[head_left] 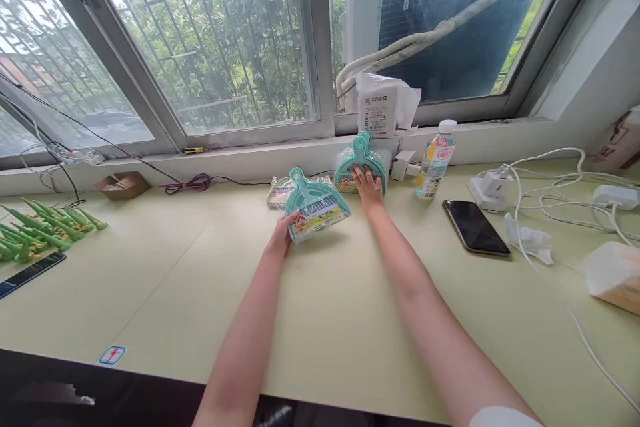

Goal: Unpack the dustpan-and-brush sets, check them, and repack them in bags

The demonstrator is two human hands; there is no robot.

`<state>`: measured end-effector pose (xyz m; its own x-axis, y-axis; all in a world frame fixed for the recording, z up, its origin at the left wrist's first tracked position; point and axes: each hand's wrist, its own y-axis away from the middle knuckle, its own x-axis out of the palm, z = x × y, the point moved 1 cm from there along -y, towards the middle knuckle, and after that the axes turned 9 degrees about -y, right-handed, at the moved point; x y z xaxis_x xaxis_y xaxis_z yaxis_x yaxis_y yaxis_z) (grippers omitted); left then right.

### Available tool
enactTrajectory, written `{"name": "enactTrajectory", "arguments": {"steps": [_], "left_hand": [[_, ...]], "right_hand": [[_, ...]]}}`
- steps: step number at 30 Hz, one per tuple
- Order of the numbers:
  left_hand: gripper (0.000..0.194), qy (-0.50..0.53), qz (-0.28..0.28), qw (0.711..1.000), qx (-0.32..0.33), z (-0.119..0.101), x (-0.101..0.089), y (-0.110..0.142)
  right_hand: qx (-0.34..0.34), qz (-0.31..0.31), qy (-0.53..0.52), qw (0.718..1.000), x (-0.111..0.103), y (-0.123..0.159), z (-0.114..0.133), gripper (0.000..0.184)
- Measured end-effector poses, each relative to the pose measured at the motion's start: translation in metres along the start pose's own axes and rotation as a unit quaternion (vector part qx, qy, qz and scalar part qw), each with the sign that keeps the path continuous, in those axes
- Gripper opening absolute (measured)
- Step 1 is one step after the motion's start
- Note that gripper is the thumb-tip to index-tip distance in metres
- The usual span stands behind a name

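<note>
My left hand [281,233] is closed on the lower left edge of a teal dustpan-and-brush set [318,208], wrapped in clear plastic with a yellow label. The set is held tilted above the table, its handle pointing away from me. Behind it lies another plastic-wrapped package [279,193], partly covered. My right hand [369,188] reaches to similar teal dustpan sets [361,150] leaning by the window wall. Its fingers are spread over the front of the nearest one; the thumb is hard to see.
Right of the dustpans stand a drink bottle [435,160], a black phone [475,227], a power strip [489,190] with white cables and a crumpled tissue [530,239]. A tissue pack [377,107] rests on the sill. To the left are a small brown box [123,185] and green plant-like pieces [45,230].
</note>
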<state>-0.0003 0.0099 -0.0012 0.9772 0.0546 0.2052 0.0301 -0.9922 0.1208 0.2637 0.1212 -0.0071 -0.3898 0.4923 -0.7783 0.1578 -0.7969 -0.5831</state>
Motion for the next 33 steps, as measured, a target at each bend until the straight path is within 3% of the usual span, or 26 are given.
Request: {"name": "enactTrajectory", "arguments": {"steps": [10,14,17,20,23,26,28,30,33], "left_hand": [[0.037,-0.006,0.015,1.000,0.001,-0.003,0.001,0.000],[0.037,-0.017,0.018,1.000,0.000,-0.003,0.000,0.000],[0.035,-0.023,0.040,0.999,-0.003,-0.003,0.005,0.001],[0.032,-0.025,0.076,0.997,-0.004,-0.001,0.017,0.005],[0.030,-0.053,0.115,0.992,-0.002,0.002,0.032,0.010],[0.027,-0.071,0.127,0.989,-0.001,0.003,0.043,0.015],[0.027,-0.063,0.122,0.991,0.004,0.003,0.047,0.018],[0.029,-0.054,0.123,0.991,0.009,0.002,0.049,0.020],[0.031,-0.042,0.145,0.988,0.018,0.002,0.049,0.021]], "right_hand": [[-0.005,-0.021,-0.058,0.998,-0.020,0.032,-0.003,0.054],[-0.007,-0.088,-0.116,0.989,-0.043,0.056,0.017,0.049],[-0.059,-0.118,-0.158,0.979,-0.063,0.082,0.043,0.044],[-0.142,-0.071,-0.187,0.969,-0.078,0.111,0.069,0.037],[-0.169,-0.004,-0.209,0.963,-0.087,0.133,0.085,0.028],[-0.120,0.020,-0.218,0.968,-0.091,0.143,0.085,0.024],[-0.038,0.031,-0.262,0.964,-0.091,0.143,0.080,0.029],[0.083,0.050,-0.378,0.921,-0.087,0.139,0.074,0.036],[0.257,0.039,-0.584,0.769,-0.079,0.133,0.070,0.033]]}}
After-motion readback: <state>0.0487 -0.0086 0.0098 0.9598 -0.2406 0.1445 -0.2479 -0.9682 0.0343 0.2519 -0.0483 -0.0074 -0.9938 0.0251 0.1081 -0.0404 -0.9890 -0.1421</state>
